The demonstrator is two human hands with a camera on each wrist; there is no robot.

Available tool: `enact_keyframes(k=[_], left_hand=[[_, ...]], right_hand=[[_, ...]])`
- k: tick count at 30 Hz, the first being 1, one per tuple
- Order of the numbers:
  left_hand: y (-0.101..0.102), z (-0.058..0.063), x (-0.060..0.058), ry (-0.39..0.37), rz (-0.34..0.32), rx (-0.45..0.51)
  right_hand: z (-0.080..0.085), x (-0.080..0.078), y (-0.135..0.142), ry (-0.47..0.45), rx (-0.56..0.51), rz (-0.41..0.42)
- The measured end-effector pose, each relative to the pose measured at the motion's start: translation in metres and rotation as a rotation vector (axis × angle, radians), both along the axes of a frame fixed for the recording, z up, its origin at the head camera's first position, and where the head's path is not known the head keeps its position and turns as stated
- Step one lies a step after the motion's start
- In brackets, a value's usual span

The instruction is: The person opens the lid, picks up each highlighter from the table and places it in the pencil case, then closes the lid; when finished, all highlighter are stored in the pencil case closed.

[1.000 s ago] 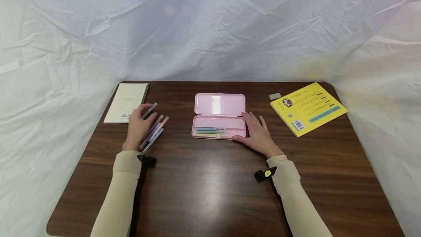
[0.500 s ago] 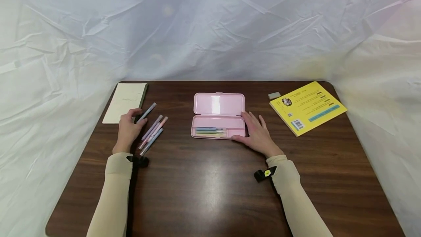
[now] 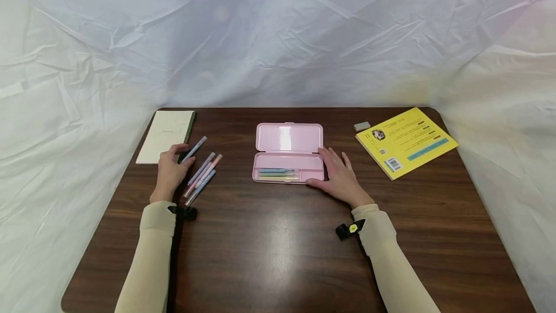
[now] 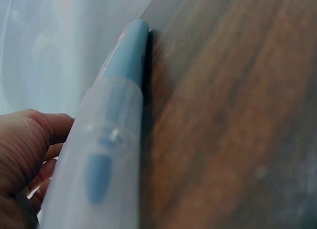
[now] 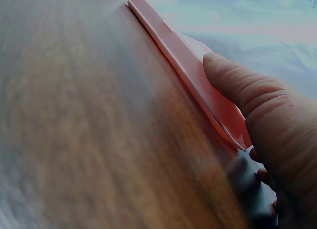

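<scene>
My left hand (image 3: 169,170) pinches the lower end of a blue-grey pen (image 3: 195,147) between thumb and forefinger, beside the cream notebook. Several more pens (image 3: 200,176), purple, pink and blue, lie in a slanted bunch just right of this hand. One blue pen with a translucent cap (image 4: 116,110) looms large in the left wrist view. A pink pencil case (image 3: 269,160) lies with its lid up, several blue, green and yellow pens (image 3: 278,173) in its front compartment. My right hand (image 3: 340,177) holds the case's right end, thumb at the front corner, fingers at the hinge side.
A cream notebook (image 3: 165,132) lies at the table's back left. At the back right are a yellow book (image 3: 408,141) and a grey eraser (image 3: 362,126) by its corner. A white cloth backdrop (image 3: 278,52) rises behind the dark wooden table (image 3: 269,235).
My left hand has shifted left since a second ago, and more of the pen between its fingers shows. My right hand and the pencil case have stayed put.
</scene>
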State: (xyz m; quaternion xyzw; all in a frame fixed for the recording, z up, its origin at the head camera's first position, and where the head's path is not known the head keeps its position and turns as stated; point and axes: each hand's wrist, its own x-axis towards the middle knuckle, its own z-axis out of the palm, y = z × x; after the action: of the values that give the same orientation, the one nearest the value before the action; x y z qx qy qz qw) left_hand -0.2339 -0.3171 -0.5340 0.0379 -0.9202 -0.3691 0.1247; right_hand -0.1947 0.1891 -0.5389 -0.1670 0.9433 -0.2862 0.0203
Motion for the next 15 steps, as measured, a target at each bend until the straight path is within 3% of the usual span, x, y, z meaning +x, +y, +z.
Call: enact_keyframes(k=[15], left_hand=[[0.0028,0.0004,0.0007,0.028,0.035,-0.011]], right_hand=[[-0.0014,-0.0002,0.0003,0.004,0.0,0.003]])
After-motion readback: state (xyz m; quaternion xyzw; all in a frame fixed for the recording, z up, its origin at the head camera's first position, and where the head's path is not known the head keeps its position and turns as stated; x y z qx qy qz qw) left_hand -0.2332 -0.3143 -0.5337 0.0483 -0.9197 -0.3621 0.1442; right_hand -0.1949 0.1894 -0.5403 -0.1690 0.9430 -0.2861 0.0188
